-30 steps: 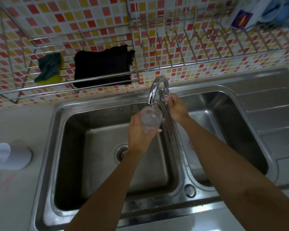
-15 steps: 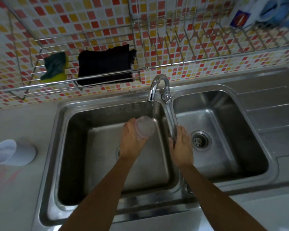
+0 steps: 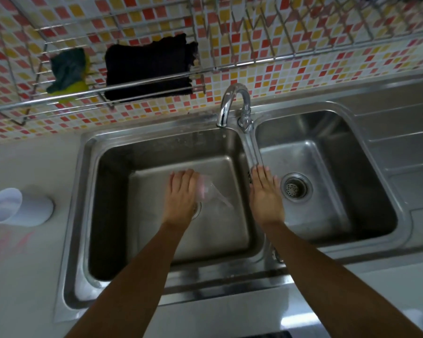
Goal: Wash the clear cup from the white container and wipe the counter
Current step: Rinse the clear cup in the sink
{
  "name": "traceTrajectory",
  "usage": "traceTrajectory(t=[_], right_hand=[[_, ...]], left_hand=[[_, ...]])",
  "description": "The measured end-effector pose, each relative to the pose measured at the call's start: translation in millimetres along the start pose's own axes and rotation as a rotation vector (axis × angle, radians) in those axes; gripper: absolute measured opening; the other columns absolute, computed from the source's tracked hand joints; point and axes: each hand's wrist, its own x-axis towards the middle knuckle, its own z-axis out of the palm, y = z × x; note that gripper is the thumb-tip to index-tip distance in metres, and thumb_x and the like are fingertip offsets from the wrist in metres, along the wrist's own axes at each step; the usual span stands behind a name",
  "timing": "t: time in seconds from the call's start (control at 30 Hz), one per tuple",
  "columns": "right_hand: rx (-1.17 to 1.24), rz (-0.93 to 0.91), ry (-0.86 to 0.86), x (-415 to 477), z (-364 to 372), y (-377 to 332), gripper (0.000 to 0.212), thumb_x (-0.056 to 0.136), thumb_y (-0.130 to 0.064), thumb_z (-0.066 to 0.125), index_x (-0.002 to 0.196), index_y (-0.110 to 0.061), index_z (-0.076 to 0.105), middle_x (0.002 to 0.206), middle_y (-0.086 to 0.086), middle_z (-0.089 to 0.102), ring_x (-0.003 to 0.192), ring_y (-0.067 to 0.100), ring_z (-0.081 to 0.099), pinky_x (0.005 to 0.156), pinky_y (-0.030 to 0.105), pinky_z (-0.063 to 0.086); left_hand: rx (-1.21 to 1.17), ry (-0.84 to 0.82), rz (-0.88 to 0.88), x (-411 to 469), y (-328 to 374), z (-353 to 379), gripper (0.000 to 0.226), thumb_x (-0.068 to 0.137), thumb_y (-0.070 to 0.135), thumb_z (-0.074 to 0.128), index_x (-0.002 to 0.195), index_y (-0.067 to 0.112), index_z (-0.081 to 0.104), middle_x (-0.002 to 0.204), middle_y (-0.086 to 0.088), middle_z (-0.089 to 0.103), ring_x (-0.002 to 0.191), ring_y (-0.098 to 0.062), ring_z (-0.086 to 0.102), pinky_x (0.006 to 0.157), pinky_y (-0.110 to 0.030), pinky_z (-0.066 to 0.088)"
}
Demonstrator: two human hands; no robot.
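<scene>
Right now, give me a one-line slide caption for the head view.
Left hand tips the clear cup over the left basin; right hand rests open on the divider.

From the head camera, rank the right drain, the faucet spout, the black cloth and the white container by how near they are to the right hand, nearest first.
Measured from the right hand:
1. Right drain, just to its right in the right basin.
2. Faucet spout, above it at the back of the sink.
3. Black cloth, up on the wall rack, to the left.
4. White container, far left on the counter.
</scene>
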Motion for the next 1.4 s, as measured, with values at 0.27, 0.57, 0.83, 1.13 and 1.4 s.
traceTrajectory(t=[0.27, 0.57, 0.83, 1.13, 1.4], right_hand=[[0.019, 0.014, 0.003, 0.0, 0.9, 0.2, 0.046, 0.096, -0.010, 0.044, 0.141, -0.002, 0.041, 0.147, 0.016, 0.042, 0.140, 0.031, 0.032, 0.116, 0.044, 0.012], [0.023, 0.004, 0.023, 0.1, 2.0, -0.7, 0.046, 0.096, -0.007, 0.049, 0.141, 0.000, 0.041, 0.146, 0.018, 0.042, 0.140, 0.032, 0.031, 0.116, 0.044, 0.014], [-0.035, -0.010, 0.008, -0.3, 2.9, -1.4, 0.052, 0.089, 0.003, 0.057, 0.139, 0.003, 0.042, 0.145, 0.021, 0.042, 0.138, 0.034, 0.035, 0.114, 0.044, 0.015], [0.012, -0.055, -0.023, -21.2, -6.9, -38.9, 0.053, 0.077, 0.008, 0.064, 0.129, 0.005, 0.053, 0.134, 0.024, 0.054, 0.123, 0.037, 0.053, 0.109, 0.053, 0.035], [0.532, -0.281, 0.243, -15.9, -107.7, -192.4, 0.018, 0.088, -0.011, 0.057, 0.105, -0.011, 0.064, 0.103, 0.006, 0.062, 0.093, 0.021, 0.061, 0.084, 0.029, 0.046]], left_hand=[[0.237, -0.058, 0.108, -3.7, -1.5, -2.9, 0.086, 0.054, 0.015, 0.079, 0.130, 0.012, 0.039, 0.130, -0.009, 0.056, 0.121, -0.027, 0.054, 0.106, -0.057, 0.032], [0.330, -0.041, 0.150, -2.9, -13.4, -8.0, 0.097, 0.051, 0.025, 0.082, 0.134, 0.015, 0.034, 0.136, -0.008, 0.051, 0.127, -0.028, 0.047, 0.107, -0.058, 0.031], [0.130, -0.081, -0.146, -32.4, -18.6, -4.8, 0.097, 0.050, 0.012, 0.086, 0.132, 0.014, 0.034, 0.132, -0.008, 0.051, 0.126, -0.028, 0.048, 0.107, -0.063, 0.026], [-0.232, 0.010, -0.331, -74.3, -44.5, -13.6, 0.070, 0.063, 0.021, 0.080, 0.124, 0.016, 0.045, 0.121, -0.006, 0.056, 0.115, -0.027, 0.055, 0.106, -0.070, 0.023], [-0.410, 0.050, -0.489, -91.1, -81.0, -47.7, 0.082, 0.065, 0.051, 0.076, 0.133, 0.023, 0.039, 0.123, 0.003, 0.050, 0.120, -0.019, 0.050, 0.112, -0.063, 0.017]])
